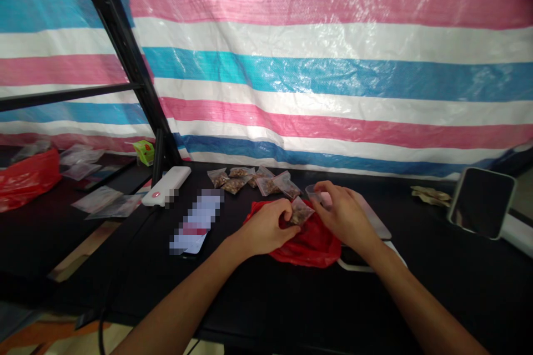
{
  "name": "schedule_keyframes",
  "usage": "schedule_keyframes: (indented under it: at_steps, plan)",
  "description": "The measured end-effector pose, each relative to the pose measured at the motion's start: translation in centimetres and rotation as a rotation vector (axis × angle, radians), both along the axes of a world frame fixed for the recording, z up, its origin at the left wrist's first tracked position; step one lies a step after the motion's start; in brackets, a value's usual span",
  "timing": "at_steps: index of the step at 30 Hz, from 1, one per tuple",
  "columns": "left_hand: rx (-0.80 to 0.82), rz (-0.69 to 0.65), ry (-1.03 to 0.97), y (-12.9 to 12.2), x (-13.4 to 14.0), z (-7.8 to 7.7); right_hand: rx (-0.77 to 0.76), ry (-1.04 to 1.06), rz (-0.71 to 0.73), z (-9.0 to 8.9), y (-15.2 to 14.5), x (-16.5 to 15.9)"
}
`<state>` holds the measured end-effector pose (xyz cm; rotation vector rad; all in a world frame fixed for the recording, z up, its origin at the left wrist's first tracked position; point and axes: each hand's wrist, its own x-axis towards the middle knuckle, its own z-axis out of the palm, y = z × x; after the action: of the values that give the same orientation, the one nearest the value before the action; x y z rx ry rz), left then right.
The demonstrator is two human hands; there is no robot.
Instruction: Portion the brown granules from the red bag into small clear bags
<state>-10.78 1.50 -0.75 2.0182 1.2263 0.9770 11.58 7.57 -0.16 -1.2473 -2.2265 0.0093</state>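
My left hand (266, 227) pinches a small clear zip bag (302, 213) partly filled with brown bits. Below it lies a crumpled red plastic bag (310, 247), spread open on the black table (258, 299). My right hand (343, 213) is curled around a small clear plastic cup (311, 193), just right of the zip bag; the fingers hide most of the cup. Behind both hands lie several filled zip bags (236, 184) of the same kind. Under my right wrist is a flat, pale device (375, 219), partly covered.
Left of my hands lie a phone (197, 222) and a white power strip (177, 177). Flat clear bags (97, 199) and another red bag (31, 177) sit farther left, past a black metal post (137, 66). A dark-screened device (483, 202) stands at right beside crumpled brown paper (431, 196).
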Motion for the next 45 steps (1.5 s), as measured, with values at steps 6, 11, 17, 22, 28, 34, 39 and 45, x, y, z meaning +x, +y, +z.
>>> schedule_keyframes:
  at_steps: [6, 11, 17, 22, 28, 34, 39, 45]
  plan:
    - [0.140, 0.124, 0.025, -0.2, -0.9, 1.6, -0.077, -0.125, 0.156, 0.3, -1.1, -0.9]
    - [0.090, 0.091, -0.120, -0.2, -0.8, 1.3, 0.035, -0.141, 0.066, 0.4, -1.3, -0.8]
    - [-0.096, -0.068, -0.212, -0.3, -0.6, 0.7, 0.069, -0.165, 0.053, 0.8, -0.8, 0.1]
    - [-0.081, -0.070, -0.267, -0.1, -0.7, 1.0, -0.009, 0.025, 0.208, 2.1, -1.8, -0.2]
    - [-0.088, -0.085, -0.220, -0.5, -0.9, 1.6, -0.163, 0.158, 0.370, 1.7, -3.1, -1.4]
    - [-0.124, -0.070, 0.006, -1.3, -1.1, 2.5, -0.130, 0.244, 0.372, 1.6, -3.2, -2.0]
    - [-0.091, -0.078, 0.000, -1.4, -1.2, 2.9, -0.095, 0.331, 0.396, 1.8, -3.4, -2.1]
    - [-0.161, -0.155, -0.194, -1.0, -1.1, 2.2, -0.157, 0.427, 0.403, 1.2, -3.4, -2.0]
